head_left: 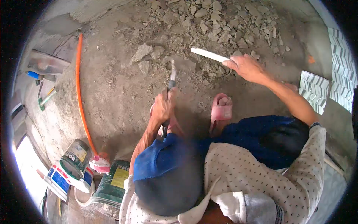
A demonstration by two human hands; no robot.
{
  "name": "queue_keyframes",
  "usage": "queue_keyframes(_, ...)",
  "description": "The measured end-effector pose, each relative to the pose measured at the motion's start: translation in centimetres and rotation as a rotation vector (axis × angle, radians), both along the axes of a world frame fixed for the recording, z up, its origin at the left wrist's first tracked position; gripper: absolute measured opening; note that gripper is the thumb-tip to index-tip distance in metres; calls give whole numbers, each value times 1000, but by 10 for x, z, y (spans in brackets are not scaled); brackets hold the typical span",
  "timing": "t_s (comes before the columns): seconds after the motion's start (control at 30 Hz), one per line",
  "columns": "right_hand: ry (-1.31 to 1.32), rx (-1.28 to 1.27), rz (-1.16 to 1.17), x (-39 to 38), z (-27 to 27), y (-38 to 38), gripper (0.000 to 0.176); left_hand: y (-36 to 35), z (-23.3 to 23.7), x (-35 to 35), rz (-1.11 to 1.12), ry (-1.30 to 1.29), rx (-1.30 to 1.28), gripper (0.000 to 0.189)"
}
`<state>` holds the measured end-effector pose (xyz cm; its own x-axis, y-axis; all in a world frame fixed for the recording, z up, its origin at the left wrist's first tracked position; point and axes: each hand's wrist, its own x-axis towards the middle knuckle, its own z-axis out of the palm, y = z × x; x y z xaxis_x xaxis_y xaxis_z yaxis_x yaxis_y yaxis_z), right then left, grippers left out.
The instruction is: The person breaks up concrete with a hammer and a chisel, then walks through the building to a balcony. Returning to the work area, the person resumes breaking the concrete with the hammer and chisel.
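My left hand [164, 106] is wrapped round the black handle of a tool [172, 83], whose bare metal shaft points away from me over the dirt floor. The far end of that tool is blurred, and I cannot tell its kind. A long, narrow white strip [209, 55] is gripped at its near end by my right hand [248, 68], fingers closed round it. It slants up to the left, close over the rubble. Grey broken chunks [142, 52] lie just beyond the tool. My feet in pink sandals [221, 112] stand on the dusty ground.
Broken rubble [223, 22] covers the far floor. An orange pole [79, 86] lies along the left, near a metal trowel [48, 62] and a green-headed tool [41, 103]. Dark green buckets [112, 190] stand at lower left. Patterned tiles [314, 91] are at right.
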<state>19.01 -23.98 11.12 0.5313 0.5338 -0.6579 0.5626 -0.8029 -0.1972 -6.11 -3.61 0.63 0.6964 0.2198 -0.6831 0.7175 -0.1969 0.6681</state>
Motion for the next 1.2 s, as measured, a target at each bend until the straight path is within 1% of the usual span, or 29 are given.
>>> queue_keyframes(0.03,-31,0,25,-3,-9,-6,52,2,-11,-3,-79,-209,251,41)
queue_keyframes(0.07,-63,-2,52,-5,-15,-10,52,5,-13,-2,8,-183,172,40)
queue_keyframes(0.1,-86,-6,75,-5,-16,-14,50,15,13,12,96,-158,93,40)
queue_keyframes(0.13,-107,-9,101,-5,-18,-18,48,21,26,19,187,-132,14,40)
queue_keyframes(0.17,-123,-12,127,-7,-19,-21,46,26,15,11,-78,-588,425,41)
queue_keyframes(0.2,-143,-12,151,-7,-20,-21,44,29,23,15,48,-484,357,40)
queue_keyframes(0.27,-145,-13,149,-10,-20,-20,43,34,58,33,286,-271,209,37)
queue_keyframes(0.3,-144,-20,140,-12,-19,-22,42,33,67,37,349,-319,194,34)
queue_keyframes(0.4,-176,-55,168,-15,-14,-16,42,13,66,46,512,-489,203,28)
queue_keyframes(0.43,-180,-54,189,-14,-13,-13,42,6,57,46,540,-534,151,33)
queue_keyframes(0.53,-208,-44,258,-15,-8,-6,42,-12,42,41,215,-198,284,32)
queue_keyframes(0.63,-254,-9,309,-16,-9,-2,42,-6,19,28,-1,-247,248,37)
queue_keyframes(0.67,-271,7,311,-18,-9,0,42,-2,15,26,59,-227,243,38)
queue_keyframes(0.73,-265,-1,305,-23,-7,5,42,9,30,30,170,-178,229,41)
queue_keyframes(0.77,-247,-22,301,-24,-2,11,42,12,43,33,273,-148,205,41)
queue_keyframes(0.87,-203,-58,301,-25,0,16,41,7,38,35,516,-225,148,41)
queue_keyframes(0.9,-198,-62,304,-22,0,18,42,-1,34,33,568,-273,66,41)
queue_keyframes(0.97,-201,-13,307,-21,-3,14,42,-18,0,13,233,-323,259,37)
queue_keyframes(1.0,-202,12,307,-20,-4,13,42,-19,3,15,63,-343,354,36)
queue_keyframes(1.03,-202,3,302,-20,-5,14,42,-18,5,20,40,-164,215,32)
queue_keyframes(1.13,-200,-27,276,-20,-5,11,42,-5,16,25,104,-179,178,35)
queue_keyframes(1.17,-192,-33,274,-22,-3,11,42,-3,21,27,192,-263,232,36)
queue_keyframes(1.2,-186,-34,273,-24,-2,12,42,-2,26,29,296,-274,198,37)
